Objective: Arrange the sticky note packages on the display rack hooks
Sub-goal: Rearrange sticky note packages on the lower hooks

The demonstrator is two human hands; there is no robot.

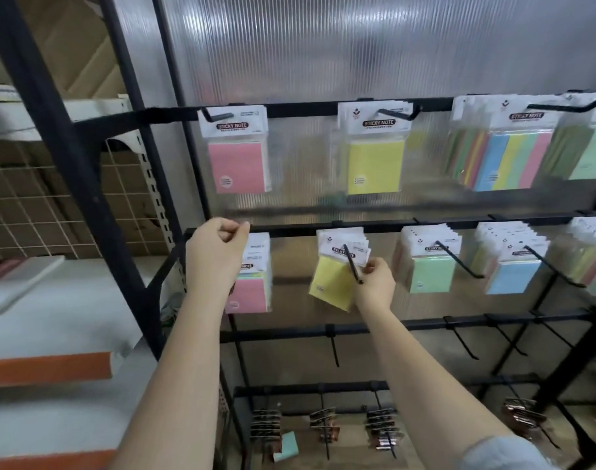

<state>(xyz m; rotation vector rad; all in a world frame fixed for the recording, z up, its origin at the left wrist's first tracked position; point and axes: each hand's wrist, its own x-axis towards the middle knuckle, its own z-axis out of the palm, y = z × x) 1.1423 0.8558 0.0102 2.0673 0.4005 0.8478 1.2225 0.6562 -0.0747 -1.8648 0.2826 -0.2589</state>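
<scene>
Our left hand [216,249], fingers curled, pinches at the pink sticky-note package [254,276] | our right hand [374,281] grips the tilted yellow sticky-note package [332,279] on its black metal hook [352,264]

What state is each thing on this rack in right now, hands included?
Left hand: fingers curled at the middle rail, over the pink packs; what it pinches is unclear.
Right hand: fingers pinch the yellow pack's header.
Yellow pack: tilted, on its hook.
Pink packs: hanging, partly hidden by the left hand.
Green packs: hanging straight.
Top-row yellow packs: hanging straight.
Third-rail hooks: bare.
</scene>
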